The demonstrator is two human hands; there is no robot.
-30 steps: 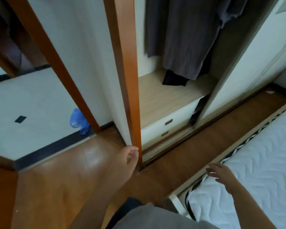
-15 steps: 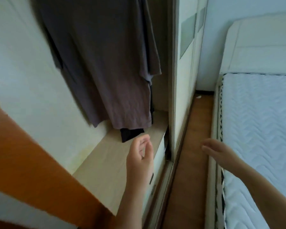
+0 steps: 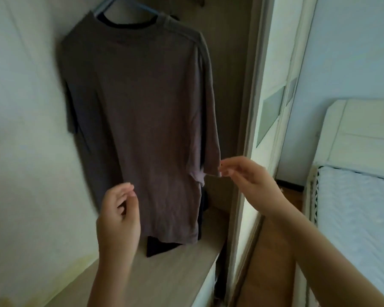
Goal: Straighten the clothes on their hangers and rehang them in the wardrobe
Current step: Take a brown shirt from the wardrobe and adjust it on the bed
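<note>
- Your left hand (image 3: 118,214) is nearest, raised in front of the lower body of the brown T-shirt (image 3: 138,120); its fingers are loosely curled with nothing between them, and whether they brush the cloth cannot be told.
- Your right hand (image 3: 251,182) is further out, at the hem of the shirt's sleeve on that side; thumb and forefinger (image 3: 225,169) look pinched on the hem's corner, though the contact is small and slightly blurred.
- The T-shirt hangs inside the open wardrobe on a pale blue hanger (image 3: 111,6), just in front of the white side wall (image 3: 24,129), above the wooden shelf (image 3: 164,273).
- A dark garment (image 3: 157,245) hangs behind it, showing at the neckline and below the hem.
- Furthest off, past the sliding door (image 3: 273,103), are the floor and the bed (image 3: 359,207).
- Progress, as a judgement: you are at the start. The shirt is on its hanger but the cloth is creased and the sleeve bunched; smoothing it, and dealing with the dark garment, is left.
- Against half a second ago: your view has tipped up to take in collar and hanger, your left hand has risen to the shirt front, and your right hand has crossed from beside the bed to the sleeve.
</note>
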